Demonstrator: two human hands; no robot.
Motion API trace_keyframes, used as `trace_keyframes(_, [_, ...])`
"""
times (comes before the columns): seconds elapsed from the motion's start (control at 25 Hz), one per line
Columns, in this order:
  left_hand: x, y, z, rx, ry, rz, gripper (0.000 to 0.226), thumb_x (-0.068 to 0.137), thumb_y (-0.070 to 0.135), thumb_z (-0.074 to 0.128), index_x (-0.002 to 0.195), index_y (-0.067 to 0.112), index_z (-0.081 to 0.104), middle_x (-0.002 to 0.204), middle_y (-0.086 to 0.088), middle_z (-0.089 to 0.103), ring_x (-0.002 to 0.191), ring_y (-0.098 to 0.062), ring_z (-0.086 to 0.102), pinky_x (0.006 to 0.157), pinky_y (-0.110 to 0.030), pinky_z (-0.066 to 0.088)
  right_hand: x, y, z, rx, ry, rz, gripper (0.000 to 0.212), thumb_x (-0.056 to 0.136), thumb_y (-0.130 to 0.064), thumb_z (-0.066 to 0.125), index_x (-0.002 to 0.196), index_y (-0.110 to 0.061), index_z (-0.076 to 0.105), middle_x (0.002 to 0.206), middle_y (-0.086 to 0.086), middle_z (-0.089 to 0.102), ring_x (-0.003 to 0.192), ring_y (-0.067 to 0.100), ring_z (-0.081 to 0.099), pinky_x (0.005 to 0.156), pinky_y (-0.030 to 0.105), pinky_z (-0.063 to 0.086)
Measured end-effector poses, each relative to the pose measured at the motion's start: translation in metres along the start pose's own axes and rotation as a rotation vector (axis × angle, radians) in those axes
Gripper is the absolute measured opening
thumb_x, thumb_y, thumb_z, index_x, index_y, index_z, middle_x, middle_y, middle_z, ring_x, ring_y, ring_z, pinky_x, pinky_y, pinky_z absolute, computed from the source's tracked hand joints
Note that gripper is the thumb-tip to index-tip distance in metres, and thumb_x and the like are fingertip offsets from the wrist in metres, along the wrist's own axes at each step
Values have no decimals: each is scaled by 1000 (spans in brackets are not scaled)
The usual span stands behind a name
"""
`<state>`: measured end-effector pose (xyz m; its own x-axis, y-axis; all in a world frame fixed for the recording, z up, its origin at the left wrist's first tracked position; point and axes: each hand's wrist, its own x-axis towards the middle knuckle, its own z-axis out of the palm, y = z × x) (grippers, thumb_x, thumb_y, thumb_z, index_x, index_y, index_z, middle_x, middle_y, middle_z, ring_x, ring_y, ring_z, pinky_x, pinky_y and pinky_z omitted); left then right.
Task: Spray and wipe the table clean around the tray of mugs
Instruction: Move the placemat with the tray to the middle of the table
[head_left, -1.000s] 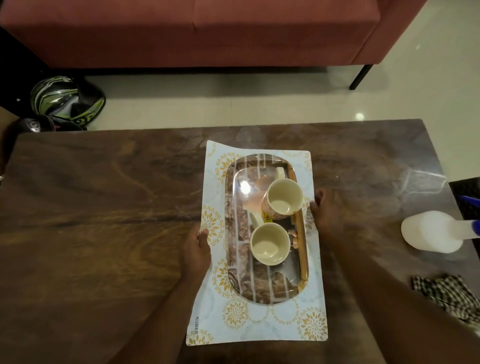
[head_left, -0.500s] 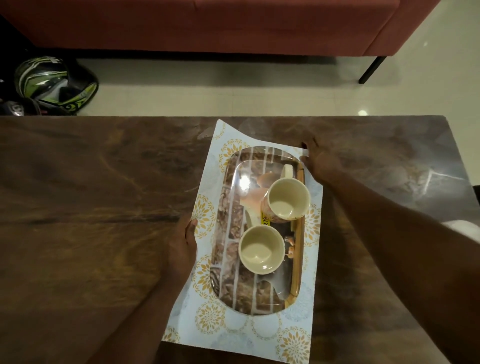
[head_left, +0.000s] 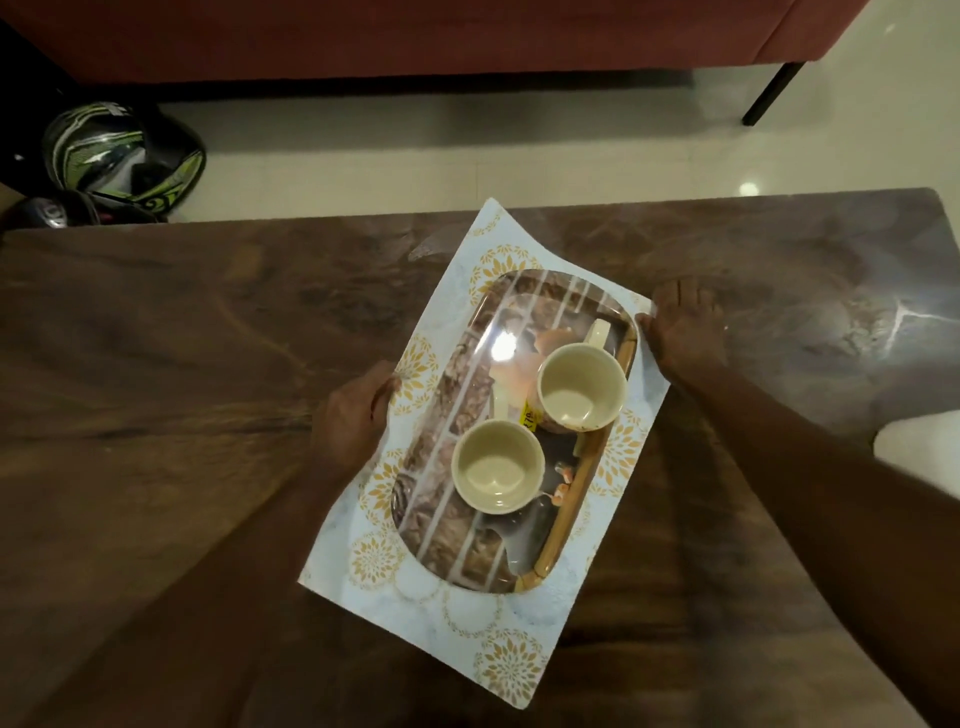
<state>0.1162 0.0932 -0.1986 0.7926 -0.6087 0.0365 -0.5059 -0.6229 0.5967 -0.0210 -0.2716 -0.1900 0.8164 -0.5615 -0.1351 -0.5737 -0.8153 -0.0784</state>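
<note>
At frame centre, your left hand (head_left: 350, 415) and right hand (head_left: 683, 332) pinch the floral white placemat (head_left: 462, 618); slide it slowly so both cream ceramic mugs (head_left: 497, 466) stay upright.

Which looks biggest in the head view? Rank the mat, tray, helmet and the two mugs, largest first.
1. Mat
2. Tray
3. Helmet, though it lies farther from the camera
4. Near mug and far mug: alike, no ranking.

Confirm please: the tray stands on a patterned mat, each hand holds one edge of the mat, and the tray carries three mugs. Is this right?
Not quite. The head view shows two mugs on the tray, not three. The mat, left hand and right hand are as you say.
</note>
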Motion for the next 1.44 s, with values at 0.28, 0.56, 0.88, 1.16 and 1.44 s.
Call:
trace_keyframes(0.28, [40,-24,-17,85,-181,200,34,94,45,36,113,25,57,93,-13,75,77,-35,71,64,-41,55,-120,2,45,151,39,-25,52,101,-36,14,151,-22,10,159,4,5,146,24,3,116,45,5])
trace_keyframes(0.56, [81,-12,-22,220,-395,318,18,101,32,48,114,23,58,100,-9,74,86,-34,70,67,-43,54,-206,-35,45,123,-12,234,56,99,-41,12,151,-24,5,159,9,5,145,30,9,113,56,14])
trace_keyframes(0.88, [98,17,-22,538,-562,379,46,99,52,39,129,19,50,108,-17,72,98,-37,66,73,-38,46,-312,-98,64,19,-46,364,62,94,-46,31,148,-16,27,150,23,29,127,44,39,98,60,32])
trace_keyframes(1.16, [48,-11,-24,323,-88,146,39,94,40,53,123,14,59,119,-10,62,109,-33,57,86,-43,40,-289,-82,36,214,22,419,55,92,-52,29,122,-14,54,124,22,51,107,44,51,88,60,39])
trace_keyframes(1.44, [-116,-34,-35,55,122,-257,64,97,52,40,141,6,46,151,-15,44,139,-29,40,112,-42,30,-175,-48,15,867,-49,111,43,96,-40,41,132,-18,45,124,9,54,110,26,54,89,44,47])
